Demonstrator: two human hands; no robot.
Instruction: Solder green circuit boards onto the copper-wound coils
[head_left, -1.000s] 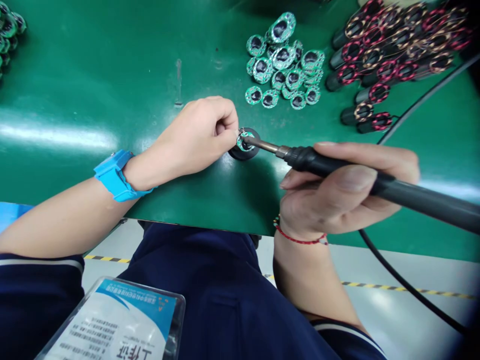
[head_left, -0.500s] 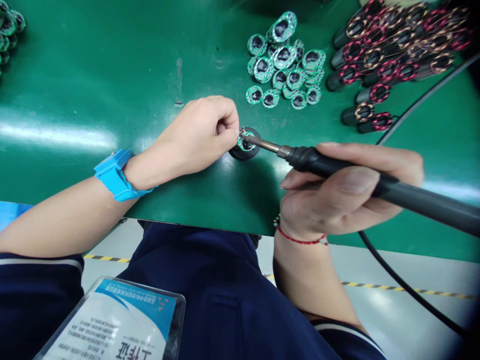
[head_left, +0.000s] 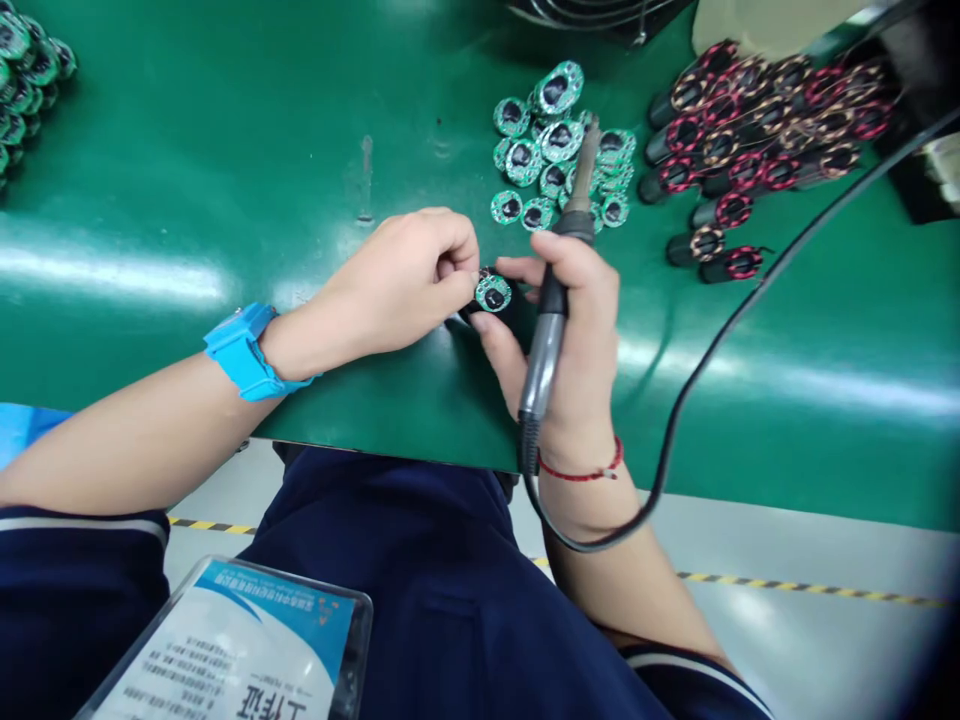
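Now, your left hand (head_left: 412,285), fingertips pinched together with any hold hidden, could by tugging skew the round green circuit board (head_left: 493,293) between both hands, and your right hand (head_left: 586,335), gripping the grey-and-black soldering iron (head_left: 544,360), could by tilting scorch the heaped round green boards (head_left: 561,140).

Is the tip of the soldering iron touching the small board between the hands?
No: the soldering iron in the right hand points away from this board, toward the piled boards.

A glossy green tabletop (head_left: 247,170) streaked with white glare (head_left: 112,272) overhangs pale floor (head_left: 772,640) bearing yellow-and-black tape (head_left: 795,587).
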